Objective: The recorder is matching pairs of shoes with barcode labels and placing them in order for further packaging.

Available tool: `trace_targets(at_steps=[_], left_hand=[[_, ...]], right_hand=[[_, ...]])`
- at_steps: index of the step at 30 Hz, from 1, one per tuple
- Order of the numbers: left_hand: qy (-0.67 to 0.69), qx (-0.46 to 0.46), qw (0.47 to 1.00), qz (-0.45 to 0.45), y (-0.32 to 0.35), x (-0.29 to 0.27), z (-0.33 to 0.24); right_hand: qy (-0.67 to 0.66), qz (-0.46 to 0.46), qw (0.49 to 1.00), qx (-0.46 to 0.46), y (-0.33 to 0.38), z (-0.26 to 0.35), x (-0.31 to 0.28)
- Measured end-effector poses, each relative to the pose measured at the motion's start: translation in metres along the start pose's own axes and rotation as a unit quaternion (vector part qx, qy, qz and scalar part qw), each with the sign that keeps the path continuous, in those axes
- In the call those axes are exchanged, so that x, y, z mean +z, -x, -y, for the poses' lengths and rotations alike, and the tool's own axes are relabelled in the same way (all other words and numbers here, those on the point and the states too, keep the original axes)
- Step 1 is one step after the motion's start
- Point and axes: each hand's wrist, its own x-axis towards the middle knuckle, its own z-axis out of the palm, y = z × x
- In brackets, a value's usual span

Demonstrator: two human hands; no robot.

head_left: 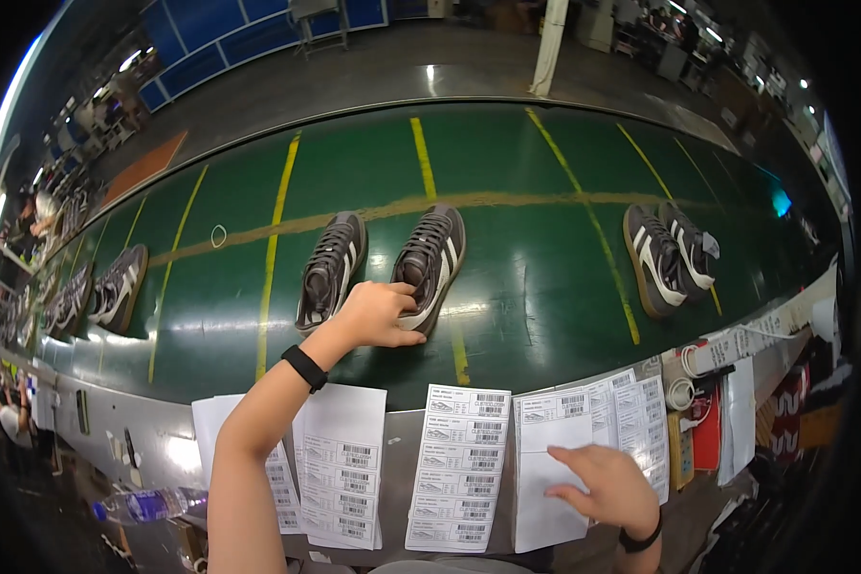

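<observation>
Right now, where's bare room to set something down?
Free: green conveyor belt between dark-brown, white-striped centre sneakers and the matching pair farther right; also beyond the brown streak. Crowded: grey metal ledge, mostly covered by white label sheets.

black barcodes and small print stand on the white label sheet [557, 408] just beyond the right hand's fingers [576, 459], the long sheet [459, 469] left of them, and another [340, 488] farther left.
</observation>
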Motion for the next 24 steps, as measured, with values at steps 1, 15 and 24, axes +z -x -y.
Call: trace_targets(at_steps=[1, 15, 24], left_hand=[[0.039, -0.009, 0.999, -0.001, 0.003, 0.001, 0.004], [0.201, -0.03, 0.968, 0.149, 0.022, -0.115, -0.176], [0.166, -0.009, 0.981, 0.098, 0.009, -0.104, -0.179]], right_hand=[[-0.007, -0.001, 1.0, 0.004, -0.016, -0.002, -0.002], [-0.058, -0.159, 0.973, -0.154, -0.167, 0.013, 0.024], [-0.259, -0.137, 0.95, -0.11, -0.194, -0.017, 0.023]])
